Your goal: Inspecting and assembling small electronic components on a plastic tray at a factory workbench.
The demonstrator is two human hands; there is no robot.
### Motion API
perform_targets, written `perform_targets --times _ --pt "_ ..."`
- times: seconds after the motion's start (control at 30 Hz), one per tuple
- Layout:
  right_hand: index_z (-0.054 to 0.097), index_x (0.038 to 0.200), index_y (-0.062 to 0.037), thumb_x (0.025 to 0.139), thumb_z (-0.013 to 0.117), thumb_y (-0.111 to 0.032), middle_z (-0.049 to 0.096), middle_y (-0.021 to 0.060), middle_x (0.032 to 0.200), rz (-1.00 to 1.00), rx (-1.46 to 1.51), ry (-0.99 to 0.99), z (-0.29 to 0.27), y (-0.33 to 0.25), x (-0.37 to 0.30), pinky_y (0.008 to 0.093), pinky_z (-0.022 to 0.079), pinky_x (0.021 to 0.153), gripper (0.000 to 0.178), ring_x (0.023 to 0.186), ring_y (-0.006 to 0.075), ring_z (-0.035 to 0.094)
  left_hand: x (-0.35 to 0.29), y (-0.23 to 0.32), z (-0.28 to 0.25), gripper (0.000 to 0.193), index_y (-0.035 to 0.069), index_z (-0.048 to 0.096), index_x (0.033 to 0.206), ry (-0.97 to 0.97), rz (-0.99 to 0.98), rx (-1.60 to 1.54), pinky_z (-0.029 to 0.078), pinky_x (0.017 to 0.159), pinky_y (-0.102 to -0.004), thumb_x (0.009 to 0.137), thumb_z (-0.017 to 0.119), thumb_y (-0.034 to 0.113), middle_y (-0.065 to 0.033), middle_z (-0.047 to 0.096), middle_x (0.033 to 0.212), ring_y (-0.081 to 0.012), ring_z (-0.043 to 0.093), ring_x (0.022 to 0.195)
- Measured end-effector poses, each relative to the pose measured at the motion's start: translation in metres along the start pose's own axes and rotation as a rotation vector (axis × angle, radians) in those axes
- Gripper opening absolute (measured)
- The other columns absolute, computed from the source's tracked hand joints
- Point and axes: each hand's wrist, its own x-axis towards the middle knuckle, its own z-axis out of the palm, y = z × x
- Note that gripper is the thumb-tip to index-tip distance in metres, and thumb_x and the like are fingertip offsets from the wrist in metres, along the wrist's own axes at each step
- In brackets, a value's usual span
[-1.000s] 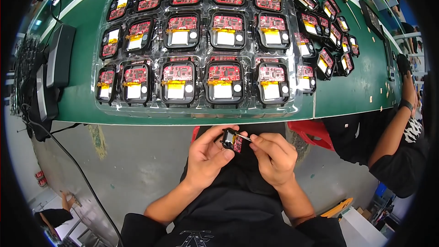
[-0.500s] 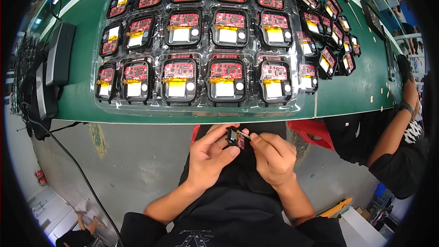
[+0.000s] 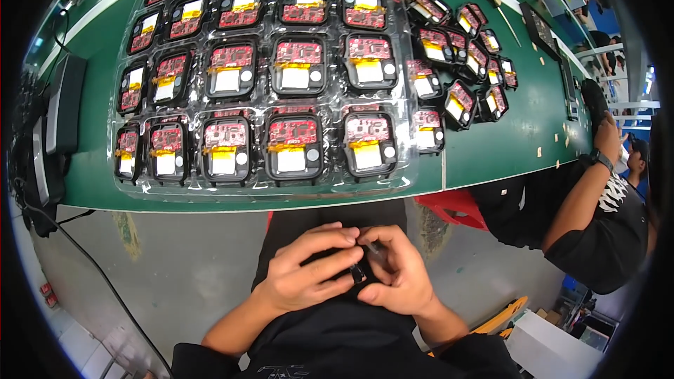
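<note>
Over my lap, my left hand (image 3: pixel 309 272) curls its fingers around a small black smartwatch case (image 3: pixel 358 274), most of it hidden by the fingers. My right hand (image 3: pixel 401 274) is close against it on the other side, fingers bent, with a thin grey metal tool (image 3: pixel 373 245) in its grip. The tool's tip and the inside of the case are out of sight. Beyond my hands, a clear plastic tray (image 3: pixel 263 193) on the green table carries rows of open smartwatch cases (image 3: pixel 291 158) showing red circuit boards, white batteries and yellow tape.
Right of the tray lies a loose pile of similar cases (image 3: pixel 460 105). A screwdriver (image 3: pixel 495 0) rests behind it. Black power adapters (image 3: pixel 67 102) and a cable (image 3: pixel 105 270) are at the left. A co-worker's arm (image 3: pixel 579 189) reaches onto the table at the right, near a red stool (image 3: pixel 449 209).
The case has been turned so that its red board no longer shows, and my hands have drawn together around it. The view has shifted, moving the tray left and down in the picture.
</note>
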Motion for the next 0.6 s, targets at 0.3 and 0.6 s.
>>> perform_targets --times 0.3,0.6 --pt "0.046 0.124 0.0002 0.089 0.073 -0.001 0.060 0.0072 0.111 -0.030 0.313 0.017 0.003 -0.010 0.005 0.0197 0.043 0.072 0.044 0.081 0.0062 0.055 -0.008 -0.002 0.006 0.053 -0.009 0.053 0.132 0.104 -0.329 -0.604 0.049 0.104 -0.0484 0.089 0.074 0.014 -0.0285 0.061 0.128 -0.0377 0.062 0.119" --pt "0.059 0.106 0.0005 0.085 0.076 -0.001 0.070 0.0037 0.084 -0.093 -0.199 0.349 0.006 0.012 0.014 0.0173 0.032 0.049 0.027 0.056 -0.0016 0.041 -0.010 0.005 0.004 0.046 -0.007 0.049 0.140 0.084 -0.728 -0.538 0.048 0.076 -0.0227 0.096 0.060 0.000 -0.0146 0.069 0.113 -0.0112 0.064 0.093"
